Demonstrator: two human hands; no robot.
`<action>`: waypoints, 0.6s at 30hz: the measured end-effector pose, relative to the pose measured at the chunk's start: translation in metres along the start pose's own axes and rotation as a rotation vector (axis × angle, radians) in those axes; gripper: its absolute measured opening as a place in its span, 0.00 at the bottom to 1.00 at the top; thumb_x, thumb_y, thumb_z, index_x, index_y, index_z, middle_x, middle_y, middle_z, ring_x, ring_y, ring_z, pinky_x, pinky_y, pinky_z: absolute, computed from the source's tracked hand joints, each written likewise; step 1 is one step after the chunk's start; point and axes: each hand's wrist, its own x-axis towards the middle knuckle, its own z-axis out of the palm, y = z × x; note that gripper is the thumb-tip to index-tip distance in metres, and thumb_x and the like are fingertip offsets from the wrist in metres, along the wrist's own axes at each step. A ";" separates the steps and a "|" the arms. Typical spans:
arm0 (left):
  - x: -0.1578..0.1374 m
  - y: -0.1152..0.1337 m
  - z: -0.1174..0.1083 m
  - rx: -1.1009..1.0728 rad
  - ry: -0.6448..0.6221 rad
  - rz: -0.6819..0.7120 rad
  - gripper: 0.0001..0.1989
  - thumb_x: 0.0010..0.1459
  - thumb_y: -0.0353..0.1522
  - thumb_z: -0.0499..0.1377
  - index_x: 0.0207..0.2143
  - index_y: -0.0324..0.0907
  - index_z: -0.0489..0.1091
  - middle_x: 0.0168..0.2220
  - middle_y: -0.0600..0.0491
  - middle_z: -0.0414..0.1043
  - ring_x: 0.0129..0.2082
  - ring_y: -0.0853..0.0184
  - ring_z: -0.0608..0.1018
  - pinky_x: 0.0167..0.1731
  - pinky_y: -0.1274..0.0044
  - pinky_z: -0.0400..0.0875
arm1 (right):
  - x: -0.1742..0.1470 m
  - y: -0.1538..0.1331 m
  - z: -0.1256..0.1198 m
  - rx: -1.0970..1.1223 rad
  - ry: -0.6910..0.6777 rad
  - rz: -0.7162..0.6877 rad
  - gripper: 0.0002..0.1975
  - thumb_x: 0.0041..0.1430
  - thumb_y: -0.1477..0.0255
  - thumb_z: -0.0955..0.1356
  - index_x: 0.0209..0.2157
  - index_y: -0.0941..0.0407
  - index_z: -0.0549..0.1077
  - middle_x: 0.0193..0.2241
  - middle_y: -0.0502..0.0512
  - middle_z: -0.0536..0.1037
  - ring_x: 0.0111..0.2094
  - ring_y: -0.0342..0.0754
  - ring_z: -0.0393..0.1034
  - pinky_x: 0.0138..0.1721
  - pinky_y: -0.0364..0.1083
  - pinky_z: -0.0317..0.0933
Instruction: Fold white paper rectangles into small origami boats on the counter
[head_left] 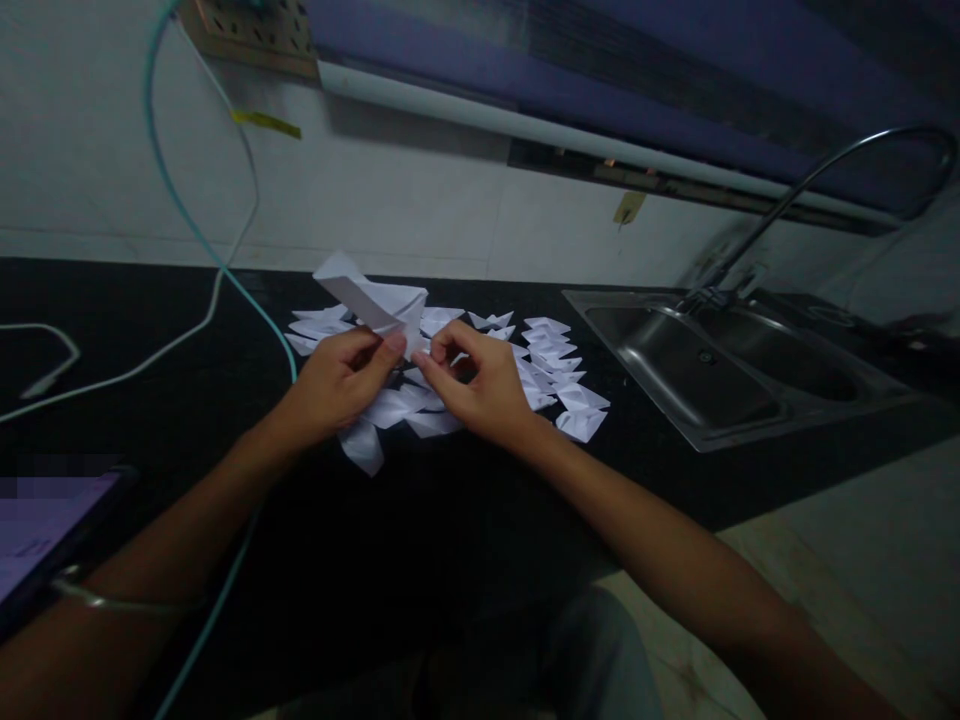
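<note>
Nearest, a trouser leg (604,650) shows well below the fingers of the R hand (484,385); a bracelet (112,603) sits well back from those of the L hand (341,378), w/ a lit screen (45,540) farther L. L thumb & fingers pinch a folded white paper (384,303), held up over the counter (142,310). R thumb & index are at its lower corner; can't tell if they grip it. Folded paper pcs (551,349) lie under, just beyond & R of the fingers. Farther R: steel sink (660,370), curved faucet (781,203); behind, a pale wall (420,190).
</note>
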 end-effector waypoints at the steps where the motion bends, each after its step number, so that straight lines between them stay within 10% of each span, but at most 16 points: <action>1: 0.000 0.000 0.000 -0.003 -0.010 -0.004 0.16 0.59 0.38 0.56 0.19 0.41 0.64 0.15 0.59 0.56 0.18 0.73 0.62 0.18 0.81 0.57 | -0.001 0.000 0.000 -0.001 -0.027 -0.012 0.11 0.62 0.66 0.66 0.29 0.56 0.65 0.26 0.48 0.68 0.28 0.41 0.62 0.31 0.43 0.58; 18: -0.003 0.003 0.001 -0.260 -0.242 -0.032 0.16 0.60 0.39 0.56 0.21 0.41 0.63 0.16 0.58 0.59 0.15 0.76 0.61 0.13 0.83 0.53 | -0.001 0.003 -0.001 0.226 -0.192 0.067 0.15 0.61 0.64 0.65 0.22 0.56 0.65 0.20 0.47 0.67 0.24 0.40 0.59 0.28 0.41 0.55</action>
